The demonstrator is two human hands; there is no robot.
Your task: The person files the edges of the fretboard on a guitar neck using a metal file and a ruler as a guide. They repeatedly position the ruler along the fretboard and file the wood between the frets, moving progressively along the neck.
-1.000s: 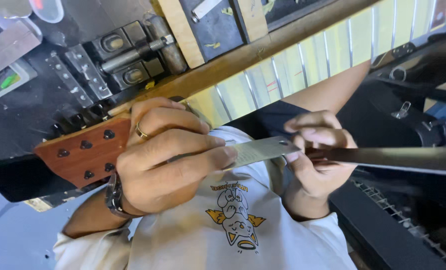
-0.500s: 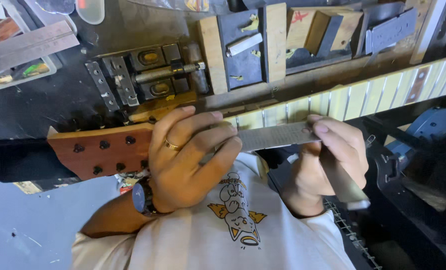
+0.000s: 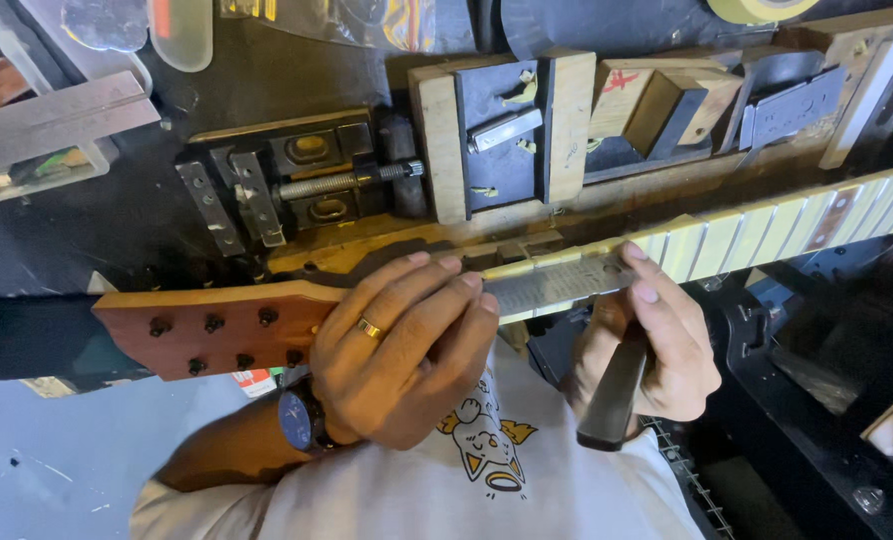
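A guitar neck lies across the bench, its reddish-brown headstock (image 3: pixel 207 330) with tuner holes at the left and its pale fretboard (image 3: pixel 767 235) running right. A flat metal file blade (image 3: pixel 557 283) rests along the neck's near edge, close to the headstock. My left hand (image 3: pixel 397 365), wearing a ring and a wristwatch, pinches the blade's left end with its fingertips against the neck. My right hand (image 3: pixel 657 350) presses fingertips on the blade's right end, and a dark handle (image 3: pixel 612 400) sits in its palm.
Behind the neck sit a small metal vise (image 3: pixel 307 185) with a threaded screw, wooden and dark blocks (image 3: pixel 507 130), and more wooden jigs (image 3: pixel 667 105) at the back right. A metal bar (image 3: pixel 57 125) lies at the upper left. Dark equipment (image 3: pixel 827 380) stands at the lower right.
Both hands and the file have come up from in front of my chest onto the neck's edge. The dark handle now points down from my right palm instead of sticking out to the right.
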